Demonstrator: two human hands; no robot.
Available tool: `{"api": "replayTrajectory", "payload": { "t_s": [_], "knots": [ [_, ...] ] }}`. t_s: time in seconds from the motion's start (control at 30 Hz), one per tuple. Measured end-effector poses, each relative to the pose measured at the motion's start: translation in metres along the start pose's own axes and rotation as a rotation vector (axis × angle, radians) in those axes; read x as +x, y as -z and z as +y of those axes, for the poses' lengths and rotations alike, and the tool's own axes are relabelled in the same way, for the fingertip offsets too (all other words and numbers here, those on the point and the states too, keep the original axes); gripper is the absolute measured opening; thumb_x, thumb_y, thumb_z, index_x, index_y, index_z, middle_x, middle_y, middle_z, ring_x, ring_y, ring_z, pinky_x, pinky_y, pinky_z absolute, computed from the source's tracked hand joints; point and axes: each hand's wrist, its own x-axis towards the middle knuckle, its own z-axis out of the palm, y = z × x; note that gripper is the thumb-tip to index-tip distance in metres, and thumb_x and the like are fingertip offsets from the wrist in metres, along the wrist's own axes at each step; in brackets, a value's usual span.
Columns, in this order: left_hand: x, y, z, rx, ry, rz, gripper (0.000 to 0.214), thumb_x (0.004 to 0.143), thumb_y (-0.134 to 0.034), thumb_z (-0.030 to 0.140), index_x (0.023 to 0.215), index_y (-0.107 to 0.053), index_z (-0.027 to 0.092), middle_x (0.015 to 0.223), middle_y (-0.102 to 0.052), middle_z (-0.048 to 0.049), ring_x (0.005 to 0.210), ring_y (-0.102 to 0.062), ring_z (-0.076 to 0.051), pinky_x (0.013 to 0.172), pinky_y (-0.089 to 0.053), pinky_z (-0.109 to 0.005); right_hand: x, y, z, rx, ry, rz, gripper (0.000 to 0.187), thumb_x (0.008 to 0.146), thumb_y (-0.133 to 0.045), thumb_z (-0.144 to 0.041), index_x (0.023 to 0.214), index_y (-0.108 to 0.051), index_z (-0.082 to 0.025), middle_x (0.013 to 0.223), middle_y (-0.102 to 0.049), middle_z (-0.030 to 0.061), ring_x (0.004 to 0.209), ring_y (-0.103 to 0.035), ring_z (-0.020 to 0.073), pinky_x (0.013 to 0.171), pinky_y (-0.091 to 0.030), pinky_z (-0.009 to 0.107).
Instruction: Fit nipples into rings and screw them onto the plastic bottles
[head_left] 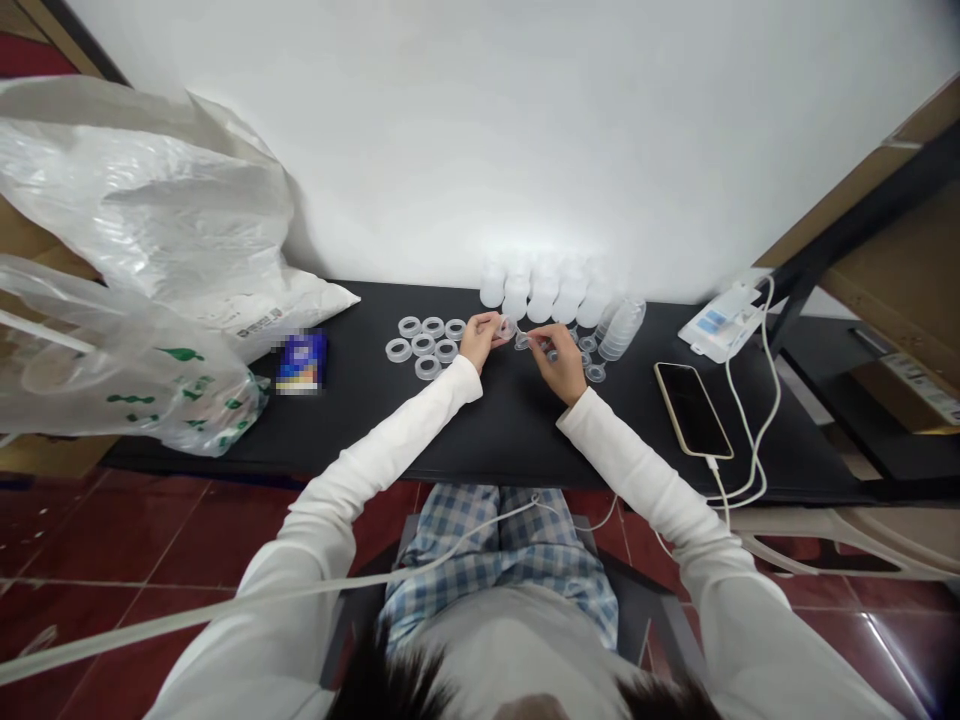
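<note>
My left hand (480, 341) is closed around a clear plastic ring (505, 327) at the middle of the black table. Just to its right, my right hand (559, 362) pinches a small clear plastic piece (523, 340) with a rounded end, held close to the ring. Several similar clear rings (424, 344) lie flat left of my left hand. Small clear round pieces (595, 372) are spread beside and partly behind my right hand. Behind both hands stand several frosted white bottles (542, 297) in rows, and a stack of clear cups (622, 330) leans at their right.
A large white plastic sack (150, 200) and a clear bag with green print (172, 385) fill the left. Near them is a blue packet (301, 361). On the right lie a phone (692, 410), its white cable (757, 440) and a white flat case (721, 322). A white wall rises behind.
</note>
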Motion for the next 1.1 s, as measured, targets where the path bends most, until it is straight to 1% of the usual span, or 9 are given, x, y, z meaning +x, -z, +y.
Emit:
{"api": "replayTrajectory", "payload": {
  "t_s": [0.1,0.23,0.33,0.53,0.67,0.83,0.9,1.0,1.1],
  "knots": [
    [-0.005,-0.001,-0.001,-0.117,0.026,-0.011,0.021,0.091,-0.068,0.031,0.086,-0.052,0.018,0.081,-0.067,-0.0011,0.078,-0.070,-0.012,0.088,-0.057,-0.033,-0.001,-0.005,-0.001,0.178,-0.076,0.059,0.025,0.098,-0.052,-0.044,0.102,-0.063,-0.022,0.098,-0.067,0.0079,0.088,-0.062,0.0195,0.078,-0.053,0.035],
    [-0.010,-0.001,-0.007,-0.099,-0.041,-0.059,0.035,0.086,-0.072,0.043,0.078,-0.048,0.019,0.072,-0.061,0.0028,0.076,-0.069,-0.011,0.087,-0.058,-0.032,-0.001,-0.013,0.002,0.386,-0.219,0.063,0.034,0.092,-0.058,-0.055,0.100,-0.063,-0.023,0.098,-0.069,0.0061,0.088,-0.065,0.0183,0.081,-0.055,0.036],
    [-0.009,-0.001,-0.010,-0.093,-0.070,-0.056,0.037,0.084,-0.073,0.045,0.076,-0.049,0.019,0.072,-0.060,0.0033,0.074,-0.068,-0.011,0.084,-0.058,-0.030,0.000,-0.014,0.003,0.514,-0.249,0.052,0.037,0.087,-0.062,-0.059,0.097,-0.063,-0.023,0.093,-0.069,0.0036,0.082,-0.065,0.0163,0.079,-0.055,0.035],
    [-0.008,-0.001,-0.010,-0.056,-0.073,-0.069,0.035,0.083,-0.073,0.048,0.080,-0.054,0.020,0.073,-0.062,0.0029,0.072,-0.067,-0.010,0.076,-0.058,-0.026,0.003,-0.014,-0.001,0.593,-0.317,-0.023,0.043,0.082,-0.066,-0.064,0.096,-0.062,-0.024,0.087,-0.066,0.0015,0.074,-0.061,0.0150,0.071,-0.054,0.033],
    [-0.014,-0.003,-0.014,-0.059,-0.128,-0.138,0.035,0.080,-0.076,0.050,0.084,-0.056,0.020,0.078,-0.067,0.0018,0.075,-0.068,-0.011,0.079,-0.058,-0.027,0.006,-0.018,-0.002,0.542,-0.310,0.042,0.041,0.084,-0.065,-0.061,0.098,-0.062,-0.023,0.089,-0.066,0.0019,0.074,-0.058,0.0136,0.070,-0.052,0.030],
    [-0.016,-0.004,-0.017,-0.079,-0.165,-0.154,0.035,0.081,-0.075,0.051,0.086,-0.057,0.021,0.079,-0.068,0.0014,0.078,-0.069,-0.012,0.084,-0.059,-0.031,0.010,-0.023,-0.007,0.299,-0.289,0.130,0.024,0.091,-0.059,-0.045,0.096,-0.061,-0.022,0.078,-0.054,-0.0009,0.067,-0.048,0.0127,0.066,-0.046,0.029],
    [-0.016,-0.004,-0.016,-0.071,-0.160,-0.156,0.034,0.082,-0.073,0.051,0.086,-0.057,0.021,0.081,-0.068,0.0006,0.079,-0.069,-0.012,0.086,-0.058,-0.032,0.012,-0.026,-0.009,0.194,-0.296,0.179,0.018,0.091,-0.058,-0.040,0.092,-0.059,-0.022,0.081,-0.053,0.0001,0.071,-0.048,0.0139,0.070,-0.046,0.030],
    [-0.017,-0.003,-0.015,-0.023,-0.189,-0.189,0.035,0.076,-0.080,0.045,0.091,-0.061,0.021,0.080,-0.067,0.0009,0.079,-0.070,-0.013,0.089,-0.058,-0.034,0.014,-0.030,-0.010,0.088,-0.307,0.234,0.014,0.092,-0.056,-0.035,0.090,-0.055,-0.021,0.087,-0.053,0.0028,0.077,-0.050,0.0160,0.076,-0.048,0.033],
    [-0.018,-0.003,-0.015,0.032,-0.234,-0.199,0.038,0.072,-0.084,0.043,0.096,-0.064,0.021,0.077,-0.067,0.0008,0.078,-0.070,-0.015,0.086,-0.059,-0.035,0.014,-0.034,-0.008,0.051,-0.302,0.267,0.018,0.093,-0.055,-0.037,0.099,-0.052,-0.021,0.096,-0.053,0.0057,0.082,-0.052,0.0172,0.079,-0.050,0.035]
  ]
}}
